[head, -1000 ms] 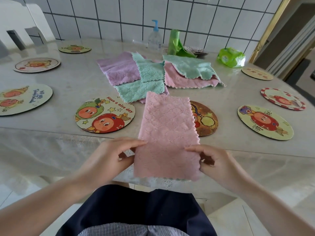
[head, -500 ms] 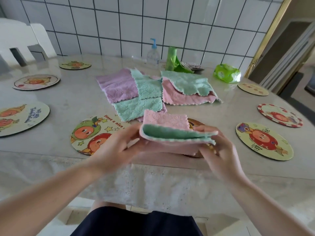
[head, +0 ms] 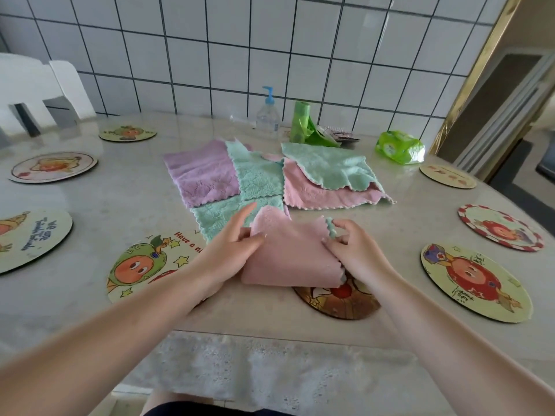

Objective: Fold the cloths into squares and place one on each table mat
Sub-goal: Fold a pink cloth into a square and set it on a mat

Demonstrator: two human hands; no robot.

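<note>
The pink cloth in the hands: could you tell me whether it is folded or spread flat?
Folded: the pink cloth shows a doubled near edge, pinched at its sides by the left hand and right hand.

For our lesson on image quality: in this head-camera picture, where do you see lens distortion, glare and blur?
Head view: the wall tiles bow in curved lines, a wide-angle effect; the table shows pale glare at far left, where the chair looks washed out; both forearms smear toward the bottom corners; the pink cloth and the mats stay fairly sharp.
</note>
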